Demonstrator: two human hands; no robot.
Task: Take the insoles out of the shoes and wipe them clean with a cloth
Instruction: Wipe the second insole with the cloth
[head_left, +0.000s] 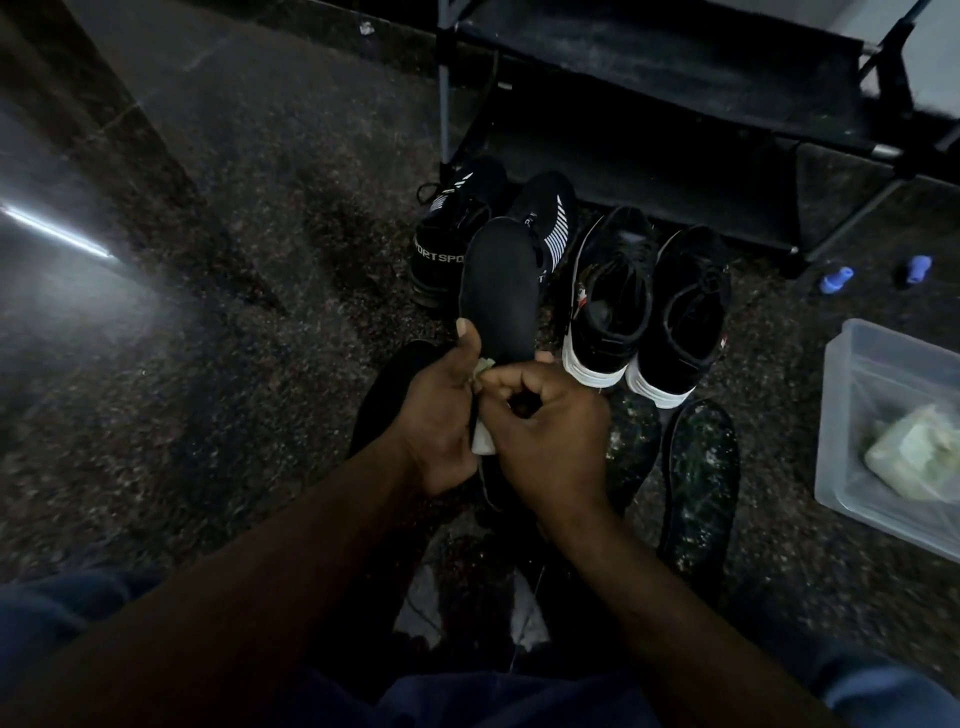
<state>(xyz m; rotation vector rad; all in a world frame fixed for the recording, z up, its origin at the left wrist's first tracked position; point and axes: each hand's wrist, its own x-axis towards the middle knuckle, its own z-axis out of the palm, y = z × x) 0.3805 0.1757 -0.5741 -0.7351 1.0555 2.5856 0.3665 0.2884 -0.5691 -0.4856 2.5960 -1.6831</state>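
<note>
**Insole held upright between both hands, cloth at its heel**

The insole (500, 291) is standing on its long axis, its rounded toe pointing away from the person toward the shoes and its heel end sitting low between the hands. Its surface is looking matte black, smooth and flat, with a narrow waist. The left hand (441, 415) is gripping the heel end, thumb pressing on the insole's left edge. The right hand (545, 431) is curling closed around a small pale cloth (483, 444), which is showing only as a whitish scrap between the two palms and touching the insole's lower part.

Beneath the hands, another dark insole (387, 395) is lying on the floor (234, 364), which is speckled stone, dark and glossy. To the right, two more insoles (701, 483) are lying flat, toes pointing away, their dark faces flecked with pale marks. Just beyond stand the black shoes with white soles (644, 312), heels toward the person, and beside them on the left the black knit shoes with white stripes (457, 228). Behind these a dark metal-framed shoe rack (675, 104) is standing. At far right a clear plastic tub (883, 364) is holding a crumpled pale green cloth (914, 457).
</note>
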